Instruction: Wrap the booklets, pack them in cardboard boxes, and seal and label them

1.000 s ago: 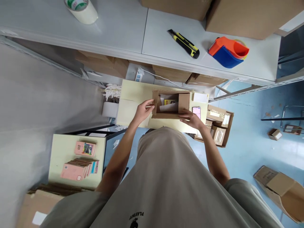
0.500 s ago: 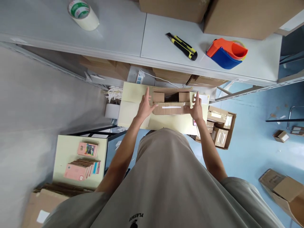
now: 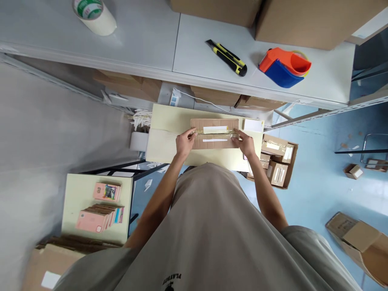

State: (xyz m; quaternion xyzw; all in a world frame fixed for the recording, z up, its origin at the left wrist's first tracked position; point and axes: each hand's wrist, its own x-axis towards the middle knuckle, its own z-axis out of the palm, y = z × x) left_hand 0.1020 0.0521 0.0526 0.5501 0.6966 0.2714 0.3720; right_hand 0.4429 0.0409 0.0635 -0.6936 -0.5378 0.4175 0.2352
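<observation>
A long brown cardboard box [image 3: 215, 144] lies on the pale yellow table [image 3: 169, 155] in front of me, its top flaps folded down to meet along a middle seam. White label strips show on both flaps, and shiny tape is visible near the two ends. My left hand [image 3: 184, 143] grips the left end, fingertips curled at the seam. At the opposite end, my right hand [image 3: 245, 143] holds the box with thumb and fingers pinched at the seam.
On the grey shelf ahead lie a tape roll [image 3: 104, 22], a yellow-black utility knife [image 3: 227, 57] and an orange-blue tape dispenser [image 3: 283, 66]. A carton of small boxes [image 3: 289, 167] stands right of the table. Pink packs [image 3: 91, 220] lie on a side table to the left.
The box's flaps have gone from raised and open to folded down. My hands have moved from spread beside the box to gripping both ends at the seam.
</observation>
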